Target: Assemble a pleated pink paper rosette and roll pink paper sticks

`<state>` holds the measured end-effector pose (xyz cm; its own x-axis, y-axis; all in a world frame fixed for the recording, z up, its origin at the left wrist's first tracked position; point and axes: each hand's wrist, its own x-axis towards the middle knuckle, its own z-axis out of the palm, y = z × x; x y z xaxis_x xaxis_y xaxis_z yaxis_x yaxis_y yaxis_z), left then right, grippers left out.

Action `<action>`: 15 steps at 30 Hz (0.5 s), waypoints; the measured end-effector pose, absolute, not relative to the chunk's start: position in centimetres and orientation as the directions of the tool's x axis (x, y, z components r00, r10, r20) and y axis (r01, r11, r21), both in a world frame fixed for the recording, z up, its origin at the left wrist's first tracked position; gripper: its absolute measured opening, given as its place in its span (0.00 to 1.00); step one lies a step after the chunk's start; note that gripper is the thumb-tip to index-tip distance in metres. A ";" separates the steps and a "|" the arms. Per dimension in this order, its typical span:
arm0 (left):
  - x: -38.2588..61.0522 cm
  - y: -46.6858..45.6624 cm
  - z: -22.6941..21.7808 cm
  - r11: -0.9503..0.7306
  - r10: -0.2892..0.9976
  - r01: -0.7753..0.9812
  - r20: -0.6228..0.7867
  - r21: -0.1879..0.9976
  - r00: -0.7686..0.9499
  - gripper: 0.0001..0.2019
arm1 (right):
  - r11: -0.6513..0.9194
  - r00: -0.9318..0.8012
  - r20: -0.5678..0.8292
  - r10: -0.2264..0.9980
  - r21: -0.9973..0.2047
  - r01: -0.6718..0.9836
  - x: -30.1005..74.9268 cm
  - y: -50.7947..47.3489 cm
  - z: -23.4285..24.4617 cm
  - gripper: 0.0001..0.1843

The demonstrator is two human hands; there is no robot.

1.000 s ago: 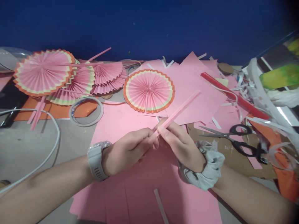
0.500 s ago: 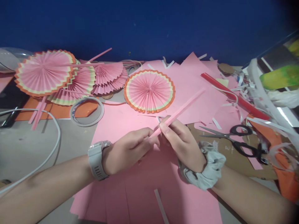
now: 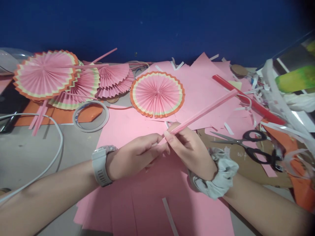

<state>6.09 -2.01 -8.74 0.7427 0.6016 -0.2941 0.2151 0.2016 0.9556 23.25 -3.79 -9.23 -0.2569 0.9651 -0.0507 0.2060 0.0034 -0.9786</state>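
A narrow folded strip of pink paper (image 3: pixel 204 110) slants up to the right from between my hands. My left hand (image 3: pixel 137 155), with a grey watch on the wrist, pinches its lower end. Thumb and fingers of my right hand (image 3: pixel 188 149) close on the strip just above that, and a pale scrunchie (image 3: pixel 218 173) sits round that wrist. Just beyond my hands lies a round pleated paper fan (image 3: pixel 157 95), pink with a cream band and an orange rim. Pink paper sheets (image 3: pixel 152 203) spread beneath my hands, with a thin white strip (image 3: pixel 169 216) on them.
More pleated fans (image 3: pixel 46 73) with pink sticks lie at the left, near a tape roll (image 3: pixel 105 119) and a white cable (image 3: pixel 60 149). Black-handled scissors (image 3: pixel 242 141) rest on cardboard (image 3: pixel 236 167) at the right. Behind them are a red tube (image 3: pixel 268 114) and paper scraps.
The pink strip now reaches farther to the upper right, and its folded layers show more. My right hand has shifted slightly down the strip towards my left hand.
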 end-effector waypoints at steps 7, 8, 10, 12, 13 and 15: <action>5.9 -1.8 -8.7 0.192 0.595 0.221 -0.292 0.956 0.749 0.13 | 0.054 -0.264 -0.021 0.964 -0.960 0.274 23.3 -3.8 -9.2 0.15; 5.9 -1.9 -8.7 0.190 0.599 0.228 -0.297 0.955 0.744 0.13 | 0.047 -0.259 -0.026 0.966 -0.961 0.273 23.4 -3.8 -9.2 0.15; 6.1 -2.0 -8.5 0.188 0.617 0.252 -0.314 0.949 0.721 0.14 | 0.024 -0.255 -0.044 0.966 -0.966 0.258 23.4 -3.8 -9.2 0.16; 6.3 -2.1 -8.4 0.188 0.650 0.261 -0.319 0.947 0.689 0.15 | 0.015 -0.250 -0.048 0.967 -0.970 0.244 23.3 -3.9 -9.2 0.16; 6.3 -2.2 -8.4 0.187 0.667 0.256 -0.314 0.948 0.676 0.14 | 0.014 -0.246 -0.048 0.968 -0.970 0.242 23.3 -3.9 -9.2 0.16; 6.4 -2.3 -8.5 0.183 0.696 0.241 -0.299 0.953 0.653 0.14 | 0.012 -0.234 -0.045 0.971 -0.971 0.238 23.3 -3.9 -9.2 0.16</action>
<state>6.43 -2.29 -8.46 0.6527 0.6963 -0.2987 0.2409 0.1831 0.9531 23.30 -3.93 -9.23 -0.2335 0.9713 -0.0453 0.2383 0.0120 -0.9711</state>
